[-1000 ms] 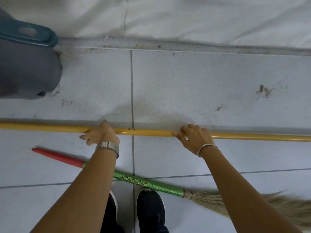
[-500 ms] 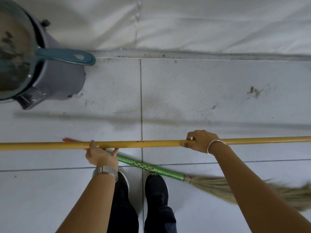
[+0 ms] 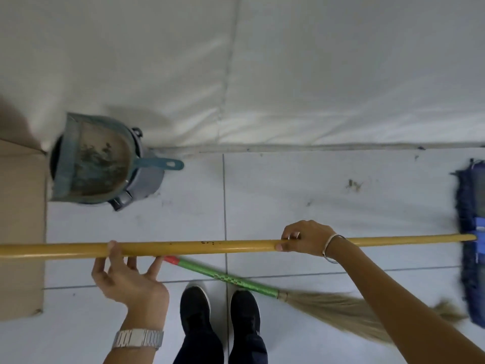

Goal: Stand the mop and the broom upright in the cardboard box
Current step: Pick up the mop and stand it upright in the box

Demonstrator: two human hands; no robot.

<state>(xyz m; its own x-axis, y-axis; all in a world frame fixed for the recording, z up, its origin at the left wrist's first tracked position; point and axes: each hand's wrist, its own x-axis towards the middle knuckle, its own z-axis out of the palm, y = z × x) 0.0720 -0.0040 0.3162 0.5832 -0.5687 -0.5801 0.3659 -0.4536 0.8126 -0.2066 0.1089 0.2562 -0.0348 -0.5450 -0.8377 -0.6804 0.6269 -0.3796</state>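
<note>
The mop has a long yellow pole (image 3: 199,246) held level above the floor, with its blue fringed head (image 3: 469,232) at the right edge. My right hand (image 3: 304,239) grips the pole from above. My left hand (image 3: 126,277) supports it from below, palm up, thumb over the pole, fingers loosely spread. The broom (image 3: 236,281) lies on the tiles under the pole, green-wrapped handle with a red tip, straw bristles (image 3: 354,315) pointing right. The cardboard box (image 3: 21,232) is at the left edge; the pole's left end reaches over it.
A grey bin (image 3: 147,179) with a teal dustpan (image 3: 97,166) lying on top stands beside the box against the white wall (image 3: 288,74). My black shoes (image 3: 220,316) are just behind the broom handle. Grey floor tiles (image 3: 315,195) stretch ahead.
The mop pole has risen off the floor, carried level by both hands. My view has pulled up and back, bringing the box, the bin and the mop head into sight. The broom has not moved.
</note>
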